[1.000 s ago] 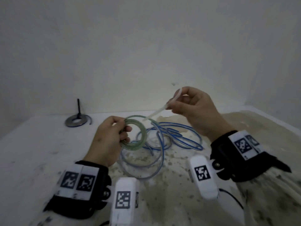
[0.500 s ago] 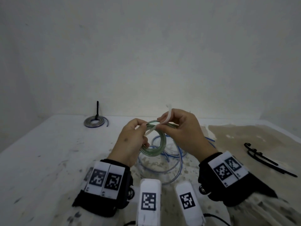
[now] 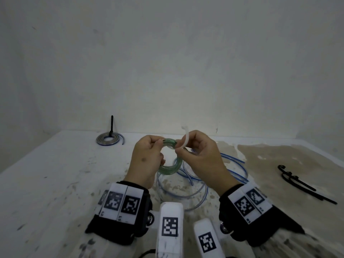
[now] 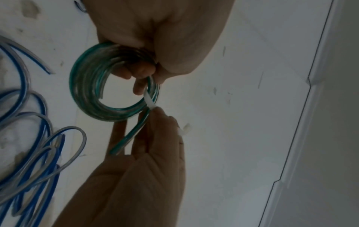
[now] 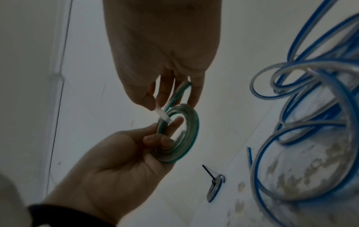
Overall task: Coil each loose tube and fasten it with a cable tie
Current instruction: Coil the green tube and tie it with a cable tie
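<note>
Above the middle of the white tabletop, a small coil of green-striped clear tube is pinched at its top by the left hand. A white cable tie is pinched by the right hand, its tip laid against the coil's upper right edge. The fastening step appears to be in hand; next, the tie would likely need threading through the coil and into its head. Loose blue-striped tubes lie beneath. An already tied coil rests far left; black cable ties lie right. No containers are seen.
</note>
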